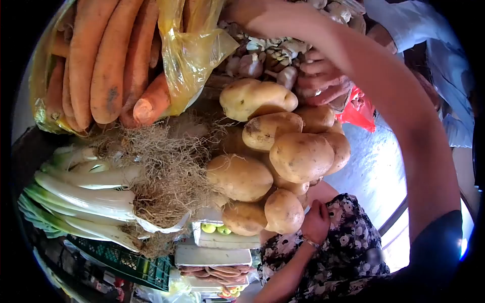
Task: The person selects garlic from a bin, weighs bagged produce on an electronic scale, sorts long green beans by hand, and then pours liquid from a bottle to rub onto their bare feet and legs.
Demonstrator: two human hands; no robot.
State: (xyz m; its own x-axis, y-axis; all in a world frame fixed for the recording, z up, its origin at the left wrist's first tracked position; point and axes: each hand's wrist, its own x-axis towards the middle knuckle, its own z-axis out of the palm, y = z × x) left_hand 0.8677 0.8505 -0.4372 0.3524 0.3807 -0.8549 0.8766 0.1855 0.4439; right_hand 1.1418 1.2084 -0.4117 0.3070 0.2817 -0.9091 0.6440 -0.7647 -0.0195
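Observation:
A bare forearm, with a dark sleeve at lower right, arcs up the right side and runs out at the top edge; it looks like mine, but its hand is outside the frame. My other hand does not show. The forearm passes over garlic bulbs and close to a yellow plastic bag around large carrots. Potatoes are heaped in the middle, beside leeks with matted roots. Another person's hand, fingers bent, rests among the garlic.
A person in a floral dress is at the bottom, one hand against the dress. Someone in a light blue garment is at upper right. A red bag, a green crate, and a white box near sweet potatoes also show.

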